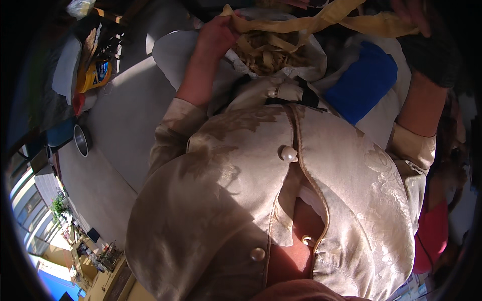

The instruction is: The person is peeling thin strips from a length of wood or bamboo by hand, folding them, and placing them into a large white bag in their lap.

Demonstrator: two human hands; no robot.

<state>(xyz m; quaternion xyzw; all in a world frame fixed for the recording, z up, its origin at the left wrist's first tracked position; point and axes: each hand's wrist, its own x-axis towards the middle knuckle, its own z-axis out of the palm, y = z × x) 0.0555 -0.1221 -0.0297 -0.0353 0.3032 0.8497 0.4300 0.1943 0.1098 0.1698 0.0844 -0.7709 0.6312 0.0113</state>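
Note:
My left hand (217, 35), bare, pinches one end of a long, flat yellowish strip (278, 25) at the top of the view. My right hand (423, 32), in a dark, apparently fingerless glove, is at the far upper right. Its reddish fingers are at the end of a yellowish strip, and its grip is partly lost in shadow. The strips cross between my hands. Below them an open whitish plastic bag (318, 60) holds many curled yellowish strips (265, 58). A blue cloth (365, 82) lies over pale fabric, between the bag and my right forearm.
At the left are a yellow container (96, 76) with a blue label, a red cup-like object (78, 103) and a metal bowl (82, 140) on the grey floor. Another person's fingers seem to show at the top edge. A person in magenta clothing (433, 237) is at the right.

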